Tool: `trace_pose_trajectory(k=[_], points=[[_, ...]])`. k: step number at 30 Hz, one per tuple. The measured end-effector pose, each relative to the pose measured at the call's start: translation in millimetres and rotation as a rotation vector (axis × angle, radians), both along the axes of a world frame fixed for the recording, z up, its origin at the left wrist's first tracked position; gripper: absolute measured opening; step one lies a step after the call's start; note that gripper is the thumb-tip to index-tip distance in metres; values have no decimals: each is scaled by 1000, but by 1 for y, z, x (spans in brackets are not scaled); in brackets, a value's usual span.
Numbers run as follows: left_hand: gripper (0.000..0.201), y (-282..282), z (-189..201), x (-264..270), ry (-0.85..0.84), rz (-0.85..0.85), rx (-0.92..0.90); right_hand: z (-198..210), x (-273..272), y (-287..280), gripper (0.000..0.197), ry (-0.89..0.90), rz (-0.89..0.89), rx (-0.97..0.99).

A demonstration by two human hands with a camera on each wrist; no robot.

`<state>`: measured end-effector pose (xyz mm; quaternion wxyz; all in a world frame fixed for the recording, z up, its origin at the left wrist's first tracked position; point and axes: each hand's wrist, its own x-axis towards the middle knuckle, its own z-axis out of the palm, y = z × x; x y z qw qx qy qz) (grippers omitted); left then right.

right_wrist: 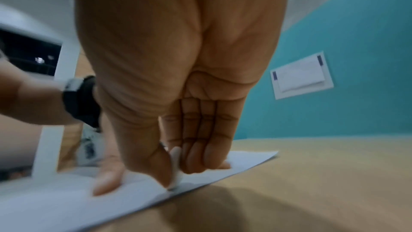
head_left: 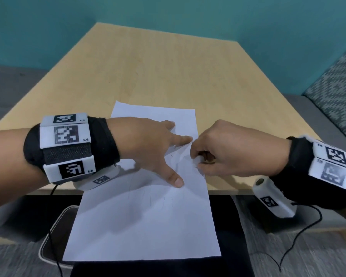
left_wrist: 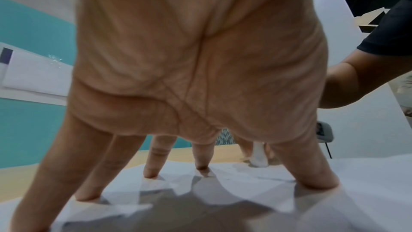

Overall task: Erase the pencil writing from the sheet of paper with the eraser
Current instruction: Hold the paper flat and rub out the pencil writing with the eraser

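Head view: a pale wooden table (head_left: 158, 66) was set against teal walls (head_left: 48, 27), with grey floor to either side and a patterned cushion (head_left: 336, 80) at 3 o'clock. A white sheet (head_left: 144, 226) was laid along the table's near edge, its lower half overhanging toward 6 o'clock; faint pencil lines (head_left: 158, 198) were seen at its middle, too dim to be read. The left hand (head_left: 148, 148) was spread flat on the sheet, fingers straight and splayed, nothing gripped; in the left wrist view its fingertips (left_wrist: 151, 174) were pressed onto the paper. The right hand (head_left: 228, 152) was curled at the sheet's right edge, at 3 o'clock from the left hand, and a white eraser (head_left: 196, 161) was pinched between thumb and fingers. In the right wrist view the eraser (right_wrist: 176, 168) was held with its lower end on the paper near the edge. A white panel (right_wrist: 301, 77) was fixed to the teal wall. Marker-covered bands (head_left: 66, 146) were worn on both wrists.
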<state>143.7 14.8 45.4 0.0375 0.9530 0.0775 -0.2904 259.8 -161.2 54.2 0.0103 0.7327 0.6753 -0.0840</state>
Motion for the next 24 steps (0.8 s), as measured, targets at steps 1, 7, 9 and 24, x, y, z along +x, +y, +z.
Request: trace_pose_trajectory(k=[1,7,9,24], points=[[123,0,0,0,2,1,3,-1,-3,-2,23,12,13,0],[122,0,0,0,1,-5,9,2,-2,1,22,14,-34,-6],[122,-1,0,0,3,-4,15,1,-3,0,22,-23,-27,1],[121,4,0,5,-9,25,24,10,9,-5,15,91,-70,6]])
